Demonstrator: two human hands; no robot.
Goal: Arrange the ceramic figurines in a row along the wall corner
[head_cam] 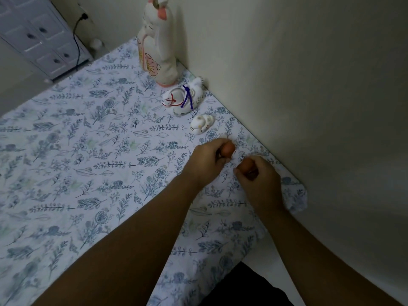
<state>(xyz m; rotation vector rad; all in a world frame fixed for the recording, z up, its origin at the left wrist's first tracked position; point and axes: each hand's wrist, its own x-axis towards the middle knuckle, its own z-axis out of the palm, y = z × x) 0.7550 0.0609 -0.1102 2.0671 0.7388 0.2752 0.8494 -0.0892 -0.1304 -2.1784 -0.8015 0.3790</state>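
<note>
Ceramic is what we are handling, so we treat every piece as hard, glazed, slippery and quick to chip if it knocks the wall (309, 85) or a neighbour. Our left hand (209, 160) is closed around a small orange figurine (228, 149), and our right hand (260, 173) is closed around a second orange figurine (245, 164); each grip wraps the body with fingertips, which suits such small light pieces. Both sit low over the floral sheet (88, 151) of the bed, near the wall. Further along the wall stand the tall white cat figurine (157, 47), then the white figurine with red and purple cords (185, 99), then a small white figurine (202, 124), forming the row so far. We judge the soft bedding may let narrow bases tip. Open room lies between the small white piece and our hands; the bed's corner (300, 195) is close on the right, limiting how far the row can run
</note>
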